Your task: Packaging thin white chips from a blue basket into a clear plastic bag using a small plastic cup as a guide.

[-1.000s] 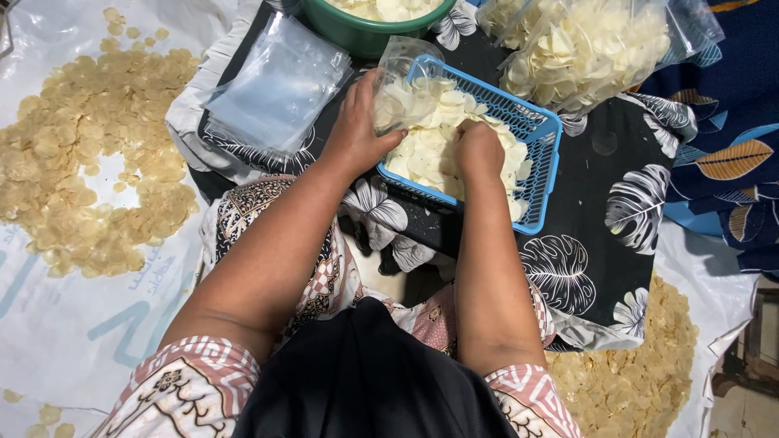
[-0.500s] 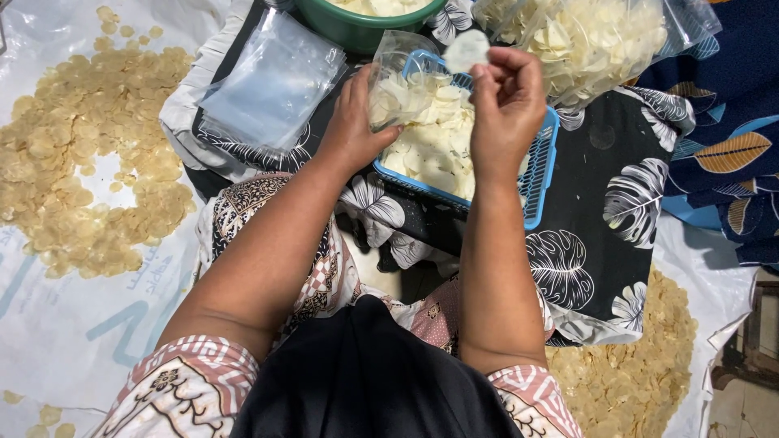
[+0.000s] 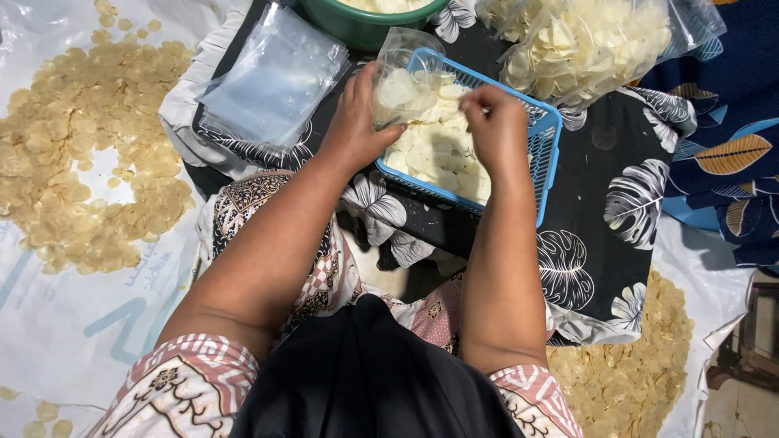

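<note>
My left hand (image 3: 355, 122) grips a small clear plastic bag (image 3: 399, 77) holding several pale crackers, its mouth open over the near corner of a blue basket (image 3: 548, 146). The basket is filled with thin white raw crackers (image 3: 434, 154). My right hand (image 3: 497, 122) hovers over the basket beside the bag's mouth, fingers pinched together; whether a cracker sits between them is hidden.
A stack of empty clear bags (image 3: 276, 77) lies left of the basket. A green bowl (image 3: 365, 24) and a big clear bag of crackers (image 3: 584, 45) sit behind. Yellowish crackers are spread on sheets at left (image 3: 81, 146) and bottom right (image 3: 633, 365).
My right hand rose from the basket with crackers, reached the bag's mouth, and has now dropped back lower over the basket. The left hand kept the bag steady.
</note>
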